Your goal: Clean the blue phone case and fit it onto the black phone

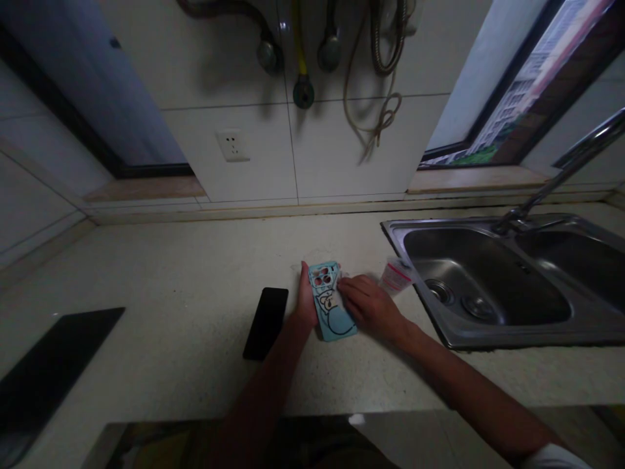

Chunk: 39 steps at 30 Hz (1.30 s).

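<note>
My left hand (306, 303) is closed around the left edge of a light-blue phone case (336, 320), thumb up along its side. The case has a cartoon drawing and camera cutouts at the top, and it is tilted above the counter. My right hand (368, 303) has its fingers pinched together against the case's upper right side. Something small and pale shows at those fingertips, too little to name. To the left of my left hand lies a black phone (266, 322), flat on the counter. Just beyond my right hand is a clear plastic bag (395, 276) with red stripes.
The pale counter (185, 273) runs along a tiled wall with a socket (233, 145), pipe fittings and hoses. A steel double sink (488, 280) with a faucet (561, 172) is set in at the right. A dark flat panel (53, 365) lies at the far left.
</note>
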### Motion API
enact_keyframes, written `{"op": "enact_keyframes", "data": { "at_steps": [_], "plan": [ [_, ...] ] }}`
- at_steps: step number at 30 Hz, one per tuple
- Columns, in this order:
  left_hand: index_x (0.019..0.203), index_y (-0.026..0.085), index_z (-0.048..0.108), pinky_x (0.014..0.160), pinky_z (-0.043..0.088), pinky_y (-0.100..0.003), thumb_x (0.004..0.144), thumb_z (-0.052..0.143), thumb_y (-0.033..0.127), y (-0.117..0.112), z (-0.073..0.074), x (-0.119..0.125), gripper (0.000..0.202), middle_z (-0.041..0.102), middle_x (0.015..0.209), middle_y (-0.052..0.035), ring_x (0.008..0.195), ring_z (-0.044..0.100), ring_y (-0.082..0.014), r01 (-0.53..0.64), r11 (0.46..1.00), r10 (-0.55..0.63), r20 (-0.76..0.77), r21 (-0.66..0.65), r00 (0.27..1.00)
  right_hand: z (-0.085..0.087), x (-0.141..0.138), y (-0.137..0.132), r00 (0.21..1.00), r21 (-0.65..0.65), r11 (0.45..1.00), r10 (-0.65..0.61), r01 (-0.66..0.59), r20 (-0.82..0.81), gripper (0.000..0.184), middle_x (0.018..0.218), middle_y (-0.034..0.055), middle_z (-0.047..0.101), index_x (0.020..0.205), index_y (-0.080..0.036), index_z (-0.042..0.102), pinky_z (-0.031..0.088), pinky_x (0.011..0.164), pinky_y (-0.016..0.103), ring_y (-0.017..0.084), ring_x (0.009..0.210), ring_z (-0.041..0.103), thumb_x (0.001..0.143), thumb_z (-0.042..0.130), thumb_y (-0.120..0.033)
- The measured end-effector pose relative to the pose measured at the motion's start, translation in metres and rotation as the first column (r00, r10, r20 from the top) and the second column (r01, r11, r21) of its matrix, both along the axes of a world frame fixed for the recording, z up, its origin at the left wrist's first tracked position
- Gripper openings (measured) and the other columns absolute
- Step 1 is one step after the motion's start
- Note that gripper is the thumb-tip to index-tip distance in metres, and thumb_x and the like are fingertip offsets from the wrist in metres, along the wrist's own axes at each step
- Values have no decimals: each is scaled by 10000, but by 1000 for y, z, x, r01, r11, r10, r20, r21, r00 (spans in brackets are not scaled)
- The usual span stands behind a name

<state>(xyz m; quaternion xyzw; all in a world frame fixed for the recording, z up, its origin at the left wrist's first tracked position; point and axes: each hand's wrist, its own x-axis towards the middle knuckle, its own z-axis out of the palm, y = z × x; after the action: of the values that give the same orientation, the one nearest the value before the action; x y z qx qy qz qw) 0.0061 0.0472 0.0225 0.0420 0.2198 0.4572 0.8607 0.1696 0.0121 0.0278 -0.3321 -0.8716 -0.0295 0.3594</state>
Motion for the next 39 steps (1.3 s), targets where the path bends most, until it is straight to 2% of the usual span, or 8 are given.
{"op": "enact_keyframes", "data": {
  "at_steps": [4,10,16,22,28,31,34,39],
  "plan": [
    [1136,108,678,814,552,-408,908,408,723,-1,1,4,709,737,938,-150,864,714,-283,51,999,-51,24,-12,998,-7,-2,3,997,-50,996,-77,76,-17,397,1291,186,653,1372,-153,558,558,938,529,301,1128,609,986,464,-165],
    [1078,107,691,809,551,-386,950,402,658,-6,0,8,635,741,875,-133,855,718,-274,67,998,-68,-22,-21,997,-12,1,11,993,-28,994,-112,110,-45,458,1382,200,596,1441,-158,497,541,993,549,312,1239,555,985,460,-136],
    [983,117,705,837,556,-352,924,511,635,-14,-6,15,556,733,827,-102,874,720,-248,118,993,-118,-59,5,991,-12,0,14,1000,-13,1000,24,-24,-11,535,1441,184,561,1517,-185,405,528,1051,539,286,1323,540,990,474,-133],
    [1209,109,680,919,546,-373,925,404,709,-21,-10,20,719,745,979,-149,973,718,-262,115,992,-112,-61,48,992,-6,-7,6,982,-20,983,185,-185,21,654,1542,133,465,1585,-226,247,499,1119,470,238,1450,412,986,457,-67],
    [1151,86,699,823,580,-416,929,251,747,-15,2,10,829,742,888,-177,852,737,-276,79,997,-78,-26,27,997,-3,-16,-5,945,7,950,310,-312,105,444,1433,179,575,1434,-104,491,499,1116,446,242,1460,386,991,496,-78],
    [1076,115,708,759,593,-444,939,218,737,-10,7,1,804,735,824,-149,756,731,-257,-13,999,13,-10,33,1000,-3,-19,-11,912,-23,922,385,-386,146,334,1346,138,656,1311,-128,602,521,1097,404,223,1422,446,985,536,-96],
    [1029,143,711,702,601,-430,934,264,740,-6,6,-6,752,735,819,-125,690,717,-236,-128,990,129,-11,56,992,0,-20,-15,863,-91,878,480,-471,158,278,1281,90,704,1237,-164,653,535,1081,348,187,1395,482,988,543,-109],
    [957,140,710,694,605,-424,913,306,758,-1,1,-12,740,732,816,-127,709,718,-247,-238,970,239,-18,54,971,11,-17,-17,800,-166,805,589,-570,110,229,1180,91,747,1165,-156,681,555,1051,319,163,1320,566,990,537,-123]
  ]
}}
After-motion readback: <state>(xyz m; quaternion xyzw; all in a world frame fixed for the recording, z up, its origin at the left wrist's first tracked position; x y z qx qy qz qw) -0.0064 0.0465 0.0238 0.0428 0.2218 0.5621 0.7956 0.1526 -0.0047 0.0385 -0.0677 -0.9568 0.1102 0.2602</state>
